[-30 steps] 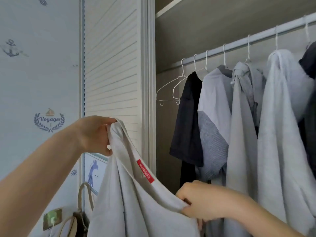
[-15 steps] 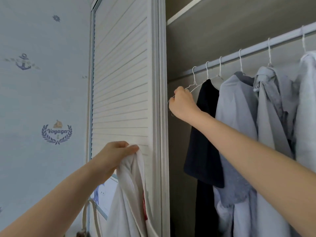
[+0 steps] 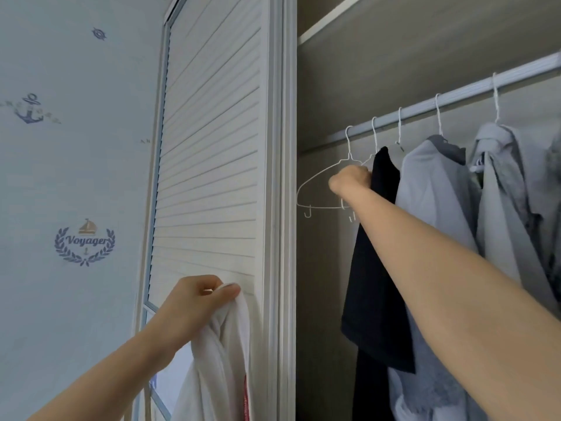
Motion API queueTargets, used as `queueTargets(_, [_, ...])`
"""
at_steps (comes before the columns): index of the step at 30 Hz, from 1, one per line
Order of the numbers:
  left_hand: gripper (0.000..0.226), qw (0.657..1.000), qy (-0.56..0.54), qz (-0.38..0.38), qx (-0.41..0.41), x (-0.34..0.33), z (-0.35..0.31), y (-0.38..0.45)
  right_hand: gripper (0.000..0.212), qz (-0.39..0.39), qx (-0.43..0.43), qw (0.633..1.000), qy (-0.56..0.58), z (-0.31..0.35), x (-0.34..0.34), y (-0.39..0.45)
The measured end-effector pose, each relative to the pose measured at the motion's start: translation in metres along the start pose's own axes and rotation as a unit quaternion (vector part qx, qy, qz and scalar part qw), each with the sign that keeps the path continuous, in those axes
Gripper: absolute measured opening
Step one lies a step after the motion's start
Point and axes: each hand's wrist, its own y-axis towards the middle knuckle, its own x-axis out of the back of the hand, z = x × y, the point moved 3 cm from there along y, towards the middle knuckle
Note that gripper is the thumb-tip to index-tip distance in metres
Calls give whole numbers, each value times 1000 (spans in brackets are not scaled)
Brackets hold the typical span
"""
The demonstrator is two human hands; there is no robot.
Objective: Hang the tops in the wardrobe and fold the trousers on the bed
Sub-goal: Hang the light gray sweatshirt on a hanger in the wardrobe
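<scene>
Your left fingers (image 3: 212, 288) pinch the collar of the pale top (image 3: 218, 360), which hangs beside the louvred wardrobe door (image 3: 212, 147); your right hand (image 3: 349, 179) curls on the wire of an empty white hanger (image 3: 315, 189), the leftmost of 2 empty ones on the rail (image 3: 455, 95), just left of the black top (image 3: 379, 268). Lift the hook straight up clear of the rail before drawing it out, so the neighbouring hanger and the grey garments (image 3: 440, 192) are not dragged along; hold the collar open to receive 1 hanger arm at a time.
</scene>
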Motion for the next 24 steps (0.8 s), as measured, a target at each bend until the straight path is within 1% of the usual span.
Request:
queueTargets(1, [44, 1000, 2, 1, 0, 0, 0, 0, 43, -4, -13, 1000, 18, -2, 2, -1])
queueTargets(2, [45, 1000, 5, 0, 0, 1, 1, 0, 41, -13, -6, 1000, 1, -3, 3, -2])
queueTargets(5, [46, 1000, 10, 2, -1, 1, 2, 1, 41, 28, -11, 999, -12, -8, 1, 2])
queueTargets(8, [45, 1000, 10, 0, -3, 1, 5, 1, 42, 29, -27, 999, -23, -15, -1, 7])
queueTargets(9, [45, 1000, 11, 0, -3, 1, 6, 1, 40, 40, -37, 999, -5, -18, -2, 9])
queueTargets(11, [45, 1000, 9, 0, 0, 1, 7, 0, 39, 45, -25, 998, 34, -18, -2, 11])
queueTargets(13, [45, 1000, 12, 0, 5, 1, 9, -1, 41, 39, -3, 999, 19, -17, -4, 16])
queueTargets(14, [45, 1000, 12, 0, 7, 1, 10, -1, 46, 24, -22, 997, 76, -17, -5, 18])
queueTargets(15, [45, 1000, 12, 1, 9, 1, 11, -1, 53, 32, -69, 980, 182, -12, -6, 16])
queueTargets(16, [44, 1000, 10, 2, 12, 2, 12, -1, 60, 38, -51, 975, 213, -11, -8, 14])
queueTargets(17, [43, 1000, 9, 3, 16, 2, 12, -1, 63, 50, -33, 979, 196, -9, -12, 16])
queueTargets(18, [42, 1000, 9, 3, 20, 2, 14, -1, 63, 73, -36, 973, 214, -7, -17, 17])
queueTargets(19, [42, 1000, 8, 2, 24, 3, 15, -1, 59, 90, -37, 971, 217, -3, -22, 17])
queueTargets(21, [43, 999, 13, -2, 30, 5, 18, -2, 40, 107, -35, 968, 226, 2, -29, 16])
queueTargets(22, [44, 999, 16, -3, 32, 6, 20, -2, 33, 100, -35, 965, 239, 4, -31, 18])
queueTargets(24, [45, 999, 15, -6, 35, 10, 22, -3, 35, 100, -44, 962, 250, 8, -35, 18])
